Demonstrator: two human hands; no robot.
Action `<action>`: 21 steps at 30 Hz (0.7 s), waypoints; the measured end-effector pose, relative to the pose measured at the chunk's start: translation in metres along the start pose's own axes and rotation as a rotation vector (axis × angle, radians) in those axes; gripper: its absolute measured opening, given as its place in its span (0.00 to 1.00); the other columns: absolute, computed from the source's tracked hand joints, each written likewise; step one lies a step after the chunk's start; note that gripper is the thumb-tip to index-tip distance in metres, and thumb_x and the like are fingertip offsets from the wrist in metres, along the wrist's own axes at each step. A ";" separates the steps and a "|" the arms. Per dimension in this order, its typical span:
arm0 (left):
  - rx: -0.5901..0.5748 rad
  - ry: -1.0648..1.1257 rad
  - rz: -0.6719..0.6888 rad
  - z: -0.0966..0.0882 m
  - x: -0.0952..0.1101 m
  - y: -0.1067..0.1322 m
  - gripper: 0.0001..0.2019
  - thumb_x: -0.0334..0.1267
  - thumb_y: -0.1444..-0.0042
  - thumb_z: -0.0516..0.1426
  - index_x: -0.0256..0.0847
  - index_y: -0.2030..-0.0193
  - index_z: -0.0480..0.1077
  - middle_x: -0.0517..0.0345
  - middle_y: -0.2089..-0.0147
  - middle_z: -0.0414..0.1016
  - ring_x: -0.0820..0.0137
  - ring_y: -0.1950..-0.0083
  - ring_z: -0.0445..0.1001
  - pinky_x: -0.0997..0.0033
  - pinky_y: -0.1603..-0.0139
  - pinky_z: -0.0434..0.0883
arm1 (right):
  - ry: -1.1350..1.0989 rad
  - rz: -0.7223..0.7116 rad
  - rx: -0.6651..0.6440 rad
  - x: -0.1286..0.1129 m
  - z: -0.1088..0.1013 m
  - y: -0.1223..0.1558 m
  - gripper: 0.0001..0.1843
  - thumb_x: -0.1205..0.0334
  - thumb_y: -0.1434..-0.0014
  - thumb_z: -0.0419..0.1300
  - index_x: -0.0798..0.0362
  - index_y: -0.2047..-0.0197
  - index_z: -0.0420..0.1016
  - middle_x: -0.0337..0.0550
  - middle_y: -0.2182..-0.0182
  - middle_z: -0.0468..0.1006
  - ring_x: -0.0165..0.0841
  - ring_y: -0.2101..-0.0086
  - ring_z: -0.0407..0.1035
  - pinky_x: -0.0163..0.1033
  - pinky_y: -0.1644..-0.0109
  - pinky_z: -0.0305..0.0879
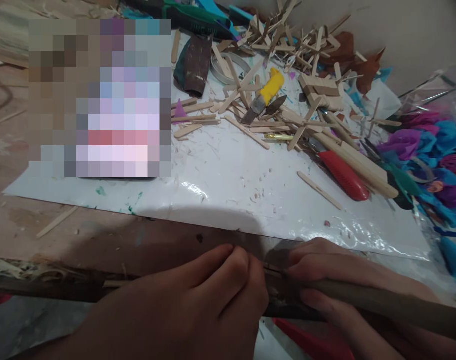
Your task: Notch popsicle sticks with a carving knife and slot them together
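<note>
My left hand (209, 290) is closed at the table's front edge, with its fingers curled down and pressed together. What they hold, if anything, is hidden. Close beside it, my right hand (333, 262) grips a long grey-brown rod (393, 302), thumb on the near side and fingers on the far side. The rod runs out to the right edge of the view. Its tip lies in shadow between the two hands, where a thin dark piece shows but cannot be made out.
A white sheet (213, 200) covers much of the table. On it lie several craft sticks (320, 190), a yellow-handled blade (265, 95), a red-handled tool (344, 175) and a tape roll (231, 75). Paper flowers (445, 137) sit at the right. A blurred-out patch hides the upper left.
</note>
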State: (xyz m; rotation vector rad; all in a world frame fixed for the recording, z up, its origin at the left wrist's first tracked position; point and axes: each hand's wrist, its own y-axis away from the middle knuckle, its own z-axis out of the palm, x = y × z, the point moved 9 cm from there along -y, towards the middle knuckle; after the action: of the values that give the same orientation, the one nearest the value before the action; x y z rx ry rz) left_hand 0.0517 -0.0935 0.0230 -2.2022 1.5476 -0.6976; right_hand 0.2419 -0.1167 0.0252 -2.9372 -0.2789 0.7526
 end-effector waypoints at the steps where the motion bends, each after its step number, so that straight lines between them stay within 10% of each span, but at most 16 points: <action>1: 0.008 -0.002 0.004 -0.001 0.001 0.000 0.20 0.22 0.27 0.47 0.31 0.47 0.81 0.52 0.47 0.86 0.61 0.48 0.80 0.64 0.39 0.79 | 0.003 -0.003 -0.004 -0.001 0.001 -0.001 0.17 0.51 0.33 0.71 0.40 0.43 0.85 0.42 0.44 0.87 0.49 0.47 0.85 0.49 0.43 0.87; 15: -0.043 -0.009 -0.024 0.001 0.003 0.002 0.20 0.22 0.28 0.47 0.31 0.48 0.82 0.50 0.46 0.86 0.60 0.48 0.82 0.62 0.39 0.80 | 0.048 -0.043 0.040 -0.009 -0.003 -0.001 0.15 0.49 0.31 0.68 0.40 0.44 0.84 0.43 0.46 0.88 0.50 0.49 0.86 0.50 0.45 0.87; 21: 0.001 0.002 -0.028 0.000 0.001 0.002 0.21 0.25 0.27 0.46 0.32 0.50 0.82 0.50 0.47 0.86 0.61 0.48 0.81 0.64 0.39 0.79 | 0.068 -0.125 -0.014 -0.032 0.003 -0.027 0.16 0.46 0.24 0.58 0.41 0.57 0.84 0.42 0.63 0.90 0.43 0.66 0.87 0.41 0.71 0.85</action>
State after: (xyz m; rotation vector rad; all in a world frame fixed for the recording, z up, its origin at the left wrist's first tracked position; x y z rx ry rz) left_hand 0.0507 -0.0949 0.0226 -2.2277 1.5193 -0.7090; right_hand 0.2084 -0.0963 0.0414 -2.9185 -0.4583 0.6349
